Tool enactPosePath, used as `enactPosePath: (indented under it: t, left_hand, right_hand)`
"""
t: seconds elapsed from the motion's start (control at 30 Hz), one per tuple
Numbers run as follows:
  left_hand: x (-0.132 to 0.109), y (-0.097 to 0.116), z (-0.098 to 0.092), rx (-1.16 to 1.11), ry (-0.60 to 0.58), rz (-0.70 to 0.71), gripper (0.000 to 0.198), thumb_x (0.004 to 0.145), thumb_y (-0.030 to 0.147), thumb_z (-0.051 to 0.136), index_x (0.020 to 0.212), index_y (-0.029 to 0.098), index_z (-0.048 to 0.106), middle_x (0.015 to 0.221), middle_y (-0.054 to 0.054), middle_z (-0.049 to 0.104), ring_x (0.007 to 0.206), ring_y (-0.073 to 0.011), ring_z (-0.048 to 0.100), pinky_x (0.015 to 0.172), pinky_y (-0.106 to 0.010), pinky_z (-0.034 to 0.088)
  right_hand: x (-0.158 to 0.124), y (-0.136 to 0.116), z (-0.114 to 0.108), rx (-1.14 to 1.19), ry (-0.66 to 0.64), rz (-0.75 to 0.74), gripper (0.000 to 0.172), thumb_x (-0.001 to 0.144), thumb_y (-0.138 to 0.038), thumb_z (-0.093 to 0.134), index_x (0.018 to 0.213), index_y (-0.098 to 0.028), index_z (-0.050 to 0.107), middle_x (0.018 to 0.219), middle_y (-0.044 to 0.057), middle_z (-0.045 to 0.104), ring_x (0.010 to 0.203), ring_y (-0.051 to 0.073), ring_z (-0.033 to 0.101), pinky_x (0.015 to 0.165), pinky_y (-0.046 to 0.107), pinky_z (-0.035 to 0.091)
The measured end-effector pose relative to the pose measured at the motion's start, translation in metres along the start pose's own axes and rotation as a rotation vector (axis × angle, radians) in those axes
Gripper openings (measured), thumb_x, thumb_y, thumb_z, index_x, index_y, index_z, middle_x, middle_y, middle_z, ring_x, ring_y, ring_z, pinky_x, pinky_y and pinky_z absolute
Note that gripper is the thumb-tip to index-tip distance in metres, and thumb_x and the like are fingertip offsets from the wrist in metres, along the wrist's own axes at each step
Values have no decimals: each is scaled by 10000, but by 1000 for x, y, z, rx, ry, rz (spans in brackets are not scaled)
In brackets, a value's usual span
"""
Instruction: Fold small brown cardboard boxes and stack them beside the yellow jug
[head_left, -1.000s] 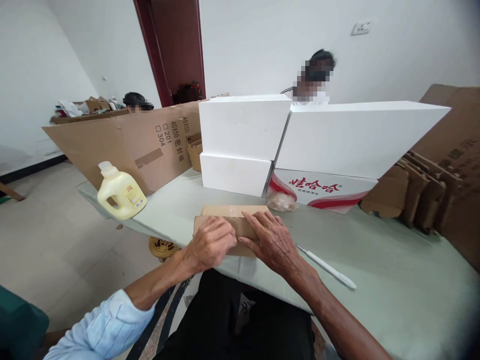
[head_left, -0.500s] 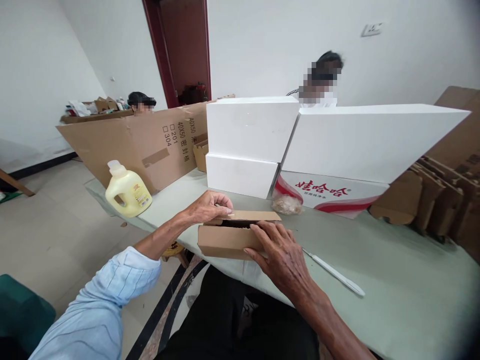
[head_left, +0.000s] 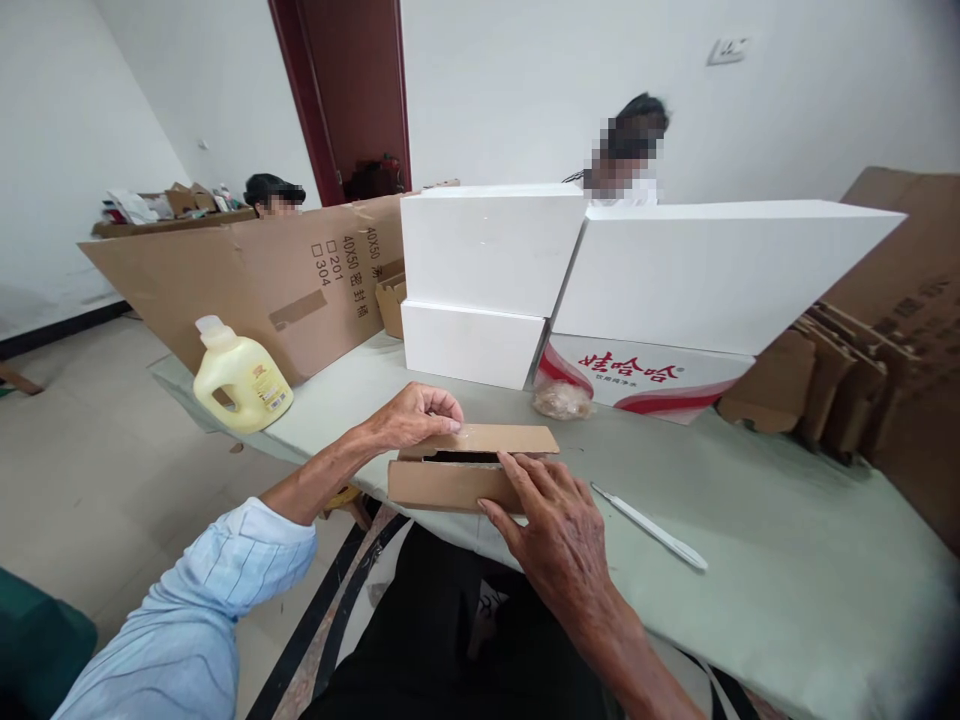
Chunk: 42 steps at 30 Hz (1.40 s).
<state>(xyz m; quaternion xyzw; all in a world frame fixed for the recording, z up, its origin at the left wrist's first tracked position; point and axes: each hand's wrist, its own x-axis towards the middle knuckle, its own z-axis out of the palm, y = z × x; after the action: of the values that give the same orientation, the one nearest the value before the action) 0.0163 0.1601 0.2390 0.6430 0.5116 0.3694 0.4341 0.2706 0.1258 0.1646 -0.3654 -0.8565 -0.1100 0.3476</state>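
A small brown cardboard box (head_left: 442,485) sits at the near edge of the table, its lid flap partly raised over a dark gap. My left hand (head_left: 416,415) pinches the flap's far left corner between thumb and fingers. Over the box's right end lies my right hand (head_left: 551,510), thumb on the near side and fingers on top, gripping it. What the box contains is too dark to make out. To the right of my right hand, a thin white tool with a narrow pointed tip (head_left: 651,528) rests on the table.
Across the table (head_left: 772,530) stand white boxes (head_left: 491,250) and a red-and-white printed carton (head_left: 645,375). A yellow jug (head_left: 244,380) is at left before a large carton (head_left: 292,290). Folded cardboard (head_left: 840,390) leans at right. Two people sit beyond the boxes.
The flap has come down a little toward the box, and the dark gap is narrower. Both hands keep their hold. The whole view has shifted slightly.
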Motion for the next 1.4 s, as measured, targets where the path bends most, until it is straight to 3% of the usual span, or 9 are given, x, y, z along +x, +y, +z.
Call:
enactPosePath:
  t: [0.23,0.37,0.6,0.93,1.23,1.4]
  left_hand:
    - [0,3,7,14,-47,7,211,716,330,802,796,145,738,744,-20,708,666,-119,607,624,-234,456]
    - [-1,2,9,46,-64,7,190,724,320,795,803,154,748,708,1,686,615,-104,565,570,-224,413]
    - [-2,4,6,42,-44,18,223,719,359,809,793,156,752,670,3,662,621,-114,548,568,-229,400]
    - [-6,5,20,129,-104,9,190,736,305,739,834,144,757,758,-15,704,678,-123,588,620,-236,429]
    - [-8,-4,31,146,-69,71,96,755,246,701,803,164,684,720,14,646,676,-122,557,640,-244,435]
    - [-9,-9,30,289,-25,93,170,782,254,731,930,177,696,783,16,627,692,-129,536,630,-246,426]
  right_hand:
    - [-9,-5,1,32,-22,45,606,1035,-335,659,1590,-219,446,1186,136,753,1076,355,656,849,473,516]
    - [-13,-6,2,49,-10,70,707,1038,-370,654,1640,-157,349,1225,171,743,1101,369,647,879,489,512]
    - [-17,-6,3,42,-23,62,609,997,-336,728,1531,-161,494,1167,132,762,1079,354,631,889,470,489]
    - [-15,-5,7,1,-11,48,549,1012,-356,712,1485,-130,550,1122,119,761,1056,323,625,860,432,470]
    - [-15,-5,8,19,-21,54,521,1007,-333,723,1466,-133,577,1084,118,762,1029,314,627,838,411,444]
    - [-15,-4,10,31,-8,49,523,996,-313,739,1455,-130,568,1065,105,763,1015,312,622,845,408,434]
